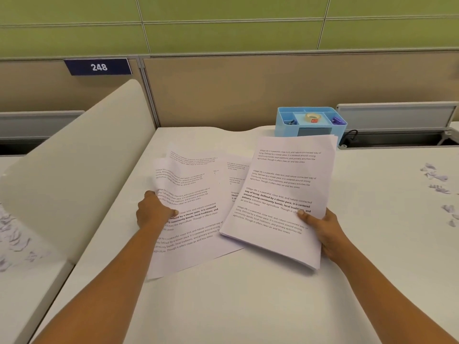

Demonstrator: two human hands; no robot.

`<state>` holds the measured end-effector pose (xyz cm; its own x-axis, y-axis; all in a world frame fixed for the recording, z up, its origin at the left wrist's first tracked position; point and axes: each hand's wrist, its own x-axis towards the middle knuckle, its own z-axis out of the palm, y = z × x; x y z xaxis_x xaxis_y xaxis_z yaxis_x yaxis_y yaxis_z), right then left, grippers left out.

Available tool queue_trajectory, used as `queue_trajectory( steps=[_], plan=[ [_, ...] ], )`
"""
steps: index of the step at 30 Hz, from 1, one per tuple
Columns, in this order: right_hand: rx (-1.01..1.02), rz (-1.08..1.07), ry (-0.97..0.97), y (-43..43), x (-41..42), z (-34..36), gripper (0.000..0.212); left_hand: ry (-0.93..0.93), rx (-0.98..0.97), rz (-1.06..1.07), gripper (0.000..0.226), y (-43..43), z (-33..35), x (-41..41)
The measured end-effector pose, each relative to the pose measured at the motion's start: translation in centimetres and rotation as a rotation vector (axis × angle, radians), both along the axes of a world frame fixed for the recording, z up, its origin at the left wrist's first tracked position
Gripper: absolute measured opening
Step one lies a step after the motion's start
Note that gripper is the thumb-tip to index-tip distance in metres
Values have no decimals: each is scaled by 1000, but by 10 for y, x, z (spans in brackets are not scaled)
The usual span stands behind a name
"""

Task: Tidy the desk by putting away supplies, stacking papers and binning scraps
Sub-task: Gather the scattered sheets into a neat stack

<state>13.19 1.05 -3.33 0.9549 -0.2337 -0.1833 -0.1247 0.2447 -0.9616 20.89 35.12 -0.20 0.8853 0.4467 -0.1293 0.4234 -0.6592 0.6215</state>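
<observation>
White printed sheets take up the middle of the pale desk (pixel 223 306), in two lots. The right hand (pixel 320 227) grips a stack of papers (pixel 280 192) at its lower right edge. The thumb lies flat on the top page and the fingers are out of sight beneath. The stack spreads up and to the left from that grip, and its lower left corner overlaps the other lot. Whether its far end rests on the desk cannot be told.

The left hand (pixel 155 212) pinches the loose sheets (pixel 191 219) at their left edge, with the thumb on the printed face and the fingers tucked under the paper. These sheets lie fanned and askew on the desk to the right of that hand. Their upper left edge curls up just above the knuckles.

Behind the stack, touching the back of the desk, stands a blue organiser (pixel 310 122). A roll of tape (pixel 313 117) sits in its middle compartment and a purple item (pixel 337 120) in the right one. What lies in the left compartment is too small to make out.

Paper scraps (pixel 437 180) are scattered on the desk's far right, well apart from both hands. More scraps (pixel 12 234) lie on the neighbouring surface beyond a cream divider (pixel 74 157). A dark sign (pixel 98 67) reading 248 hangs on the back partition.
</observation>
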Motion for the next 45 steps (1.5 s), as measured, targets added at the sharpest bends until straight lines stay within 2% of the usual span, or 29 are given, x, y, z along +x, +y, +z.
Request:
queue_trajectory(
  steps=[3, 6, 7, 10, 11, 16, 17, 19, 20, 22, 24, 26, 30, 32, 37, 42, 45],
  plan=[
    [18, 15, -11, -1, -1, 0, 33, -81, 31, -21, 44, 2, 0, -4],
    [21, 46, -8, -2, -2, 0, 81, -200, -46, 7, 37, 10, 7, -7],
    [17, 54, -9, -2, -3, 2, 81, -240, -83, 11, 37, 14, 11, -7],
    [52, 82, -11, -5, -4, 6, 30, -367, -235, 4, 39, 24, 24, -9],
    [53, 88, 0, -6, -5, 8, 27, -402, -282, 16, 40, 27, 28, -10],
    [39, 133, 33, -10, -7, 15, 52, -578, -420, 75, 41, 43, 48, -11],
    [33, 131, 43, -10, -8, 16, 52, -609, -465, 83, 38, 44, 52, -12],
    [29, 148, 51, -10, -8, 17, 71, -655, -603, 74, 32, 39, 61, -17],
    [33, 164, 53, -9, -8, 18, 73, -659, -683, 49, 31, 35, 65, -20],
    [48, 193, 53, -5, -10, 21, 59, -610, -831, -45, 31, 23, 69, -27],
    [71, 219, 51, 1, -10, 25, 62, -480, -915, -147, 31, 10, 68, -33],
    [78, 235, 38, 7, -10, 29, 60, -342, -918, -222, 30, 0, 65, -39],
    [124, 204, 40, 16, -8, 35, 27, -163, -918, -299, 34, -12, 57, -47],
    [113, 196, 58, 20, -8, 36, 29, -100, -913, -328, 35, -14, 52, -50],
    [80, 208, 42, 30, -9, 38, 35, -53, -849, -343, 33, -17, 44, -53],
    [109, 186, 19, 31, -11, 37, 24, -70, -795, -299, 17, -13, 39, -51],
    [121, 175, 22, 27, -12, 38, 21, -95, -765, -289, 16, -9, 41, -48]
  ],
)
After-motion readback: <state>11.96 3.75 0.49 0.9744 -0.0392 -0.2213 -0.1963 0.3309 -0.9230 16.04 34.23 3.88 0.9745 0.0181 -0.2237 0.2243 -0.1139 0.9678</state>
